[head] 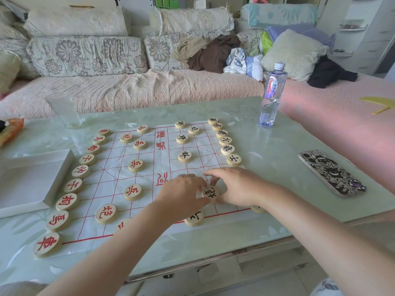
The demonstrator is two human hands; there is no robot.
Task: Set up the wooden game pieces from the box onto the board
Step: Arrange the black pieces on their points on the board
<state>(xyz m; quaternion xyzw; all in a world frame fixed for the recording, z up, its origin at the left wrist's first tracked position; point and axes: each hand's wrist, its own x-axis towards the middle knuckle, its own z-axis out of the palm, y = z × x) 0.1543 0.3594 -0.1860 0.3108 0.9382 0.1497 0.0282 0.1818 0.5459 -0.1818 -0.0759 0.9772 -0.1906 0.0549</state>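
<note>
**Board game set-up: one disc held in both hands**

- Table (267,167): pale green top, carries every item below.
- Board (149,167): white sheet with a red grid, lying flat on the table.
- Left hand (181,195) and right hand (239,186): they meet over the near right part of the board. The fingers of both pinch one black-lettered disc (211,193), its face tilted toward the camera. Whether it touches the board cannot be told.
- Red pieces (72,185): a column along the board's left edge, with more inside the left half.
- Black pieces (227,149): a column along the right edge, with several inside it.
- Box (32,182): white, just left of the board.
- Phone (332,174): patterned case, on the right.
- Bottle (272,95) and glass (63,110): at the far edge of the table.
- Sofa (128,86): beyond the table.
</note>
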